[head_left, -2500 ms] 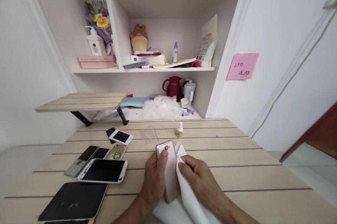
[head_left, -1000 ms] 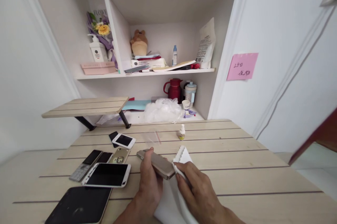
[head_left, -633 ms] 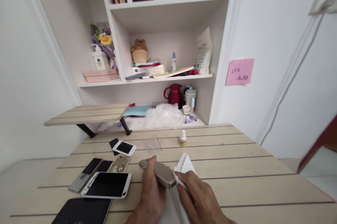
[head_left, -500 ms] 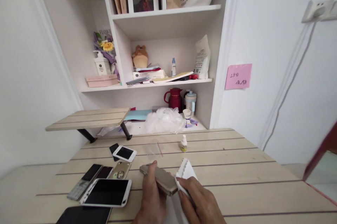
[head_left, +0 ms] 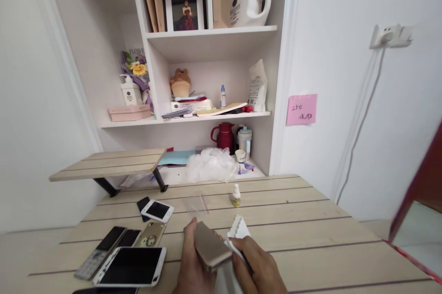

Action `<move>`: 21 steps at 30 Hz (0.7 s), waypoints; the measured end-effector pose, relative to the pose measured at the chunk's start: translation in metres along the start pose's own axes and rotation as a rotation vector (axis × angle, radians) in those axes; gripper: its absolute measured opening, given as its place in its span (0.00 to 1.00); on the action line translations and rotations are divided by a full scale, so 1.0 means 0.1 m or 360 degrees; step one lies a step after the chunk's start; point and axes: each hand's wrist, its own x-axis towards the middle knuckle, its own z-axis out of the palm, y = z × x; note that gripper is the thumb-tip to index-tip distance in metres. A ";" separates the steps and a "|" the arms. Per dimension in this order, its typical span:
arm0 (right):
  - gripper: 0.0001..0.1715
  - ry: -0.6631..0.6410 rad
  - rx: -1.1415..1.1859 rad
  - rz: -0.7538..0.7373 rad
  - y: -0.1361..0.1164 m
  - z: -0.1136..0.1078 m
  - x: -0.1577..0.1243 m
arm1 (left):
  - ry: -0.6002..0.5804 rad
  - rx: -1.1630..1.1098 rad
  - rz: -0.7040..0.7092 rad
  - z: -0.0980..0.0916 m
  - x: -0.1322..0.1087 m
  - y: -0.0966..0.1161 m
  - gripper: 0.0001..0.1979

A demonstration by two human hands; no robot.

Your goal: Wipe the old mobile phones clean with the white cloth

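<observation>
My left hand (head_left: 194, 259) is closed around a gold mobile phone (head_left: 211, 245), held tilted above the table with the thumb along its left side. Pinched in my right hand (head_left: 257, 264) is a white cloth (head_left: 238, 228) with a scalloped edge. The cloth is right beside the phone's right edge; whether it touches is hard to make out. Part of the cloth hangs below, between the two hands. Left of my hands lie a large white phone (head_left: 131, 266), a keypad phone (head_left: 98, 255), a gold phone with a ring (head_left: 151, 235) and a smaller white phone (head_left: 158, 210).
A small spray bottle (head_left: 236, 196) and a clear zip bag (head_left: 197, 204) are on the slatted table (head_left: 321, 257) ahead of my hands. A raised wooden stand (head_left: 110, 164) occupies the back left. Behind are white shelves (head_left: 214, 32) with a red jug (head_left: 225, 137).
My view has tilted up and turned slightly right. The phone in my left hand has been turned, showing more of its flat gold face. Both hands keep their holds.
</observation>
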 end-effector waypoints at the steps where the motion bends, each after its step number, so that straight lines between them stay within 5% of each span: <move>1: 0.14 0.0003 0.0025 0.0029 -0.01 0.00 0.00 | -0.0015 -0.0007 0.0019 0.01 -0.01 -0.01 0.26; 7: 0.11 0.0068 0.0069 0.0126 -0.07 -0.01 0.02 | 0.0056 -0.0094 -0.0158 0.06 0.04 0.07 0.12; 13: 0.10 0.0080 0.0005 0.0128 -0.11 -0.02 -0.01 | 0.0002 -0.0053 -0.0158 0.07 0.09 0.11 0.18; 18: 0.15 0.0143 -0.0115 -0.0149 -0.17 0.01 -0.06 | 0.0027 0.0125 -0.0063 0.03 0.10 0.03 0.19; 21: 0.18 0.0126 -0.0118 -0.0139 -0.18 -0.06 -0.02 | -0.0116 0.0183 0.0016 0.05 0.07 0.02 0.21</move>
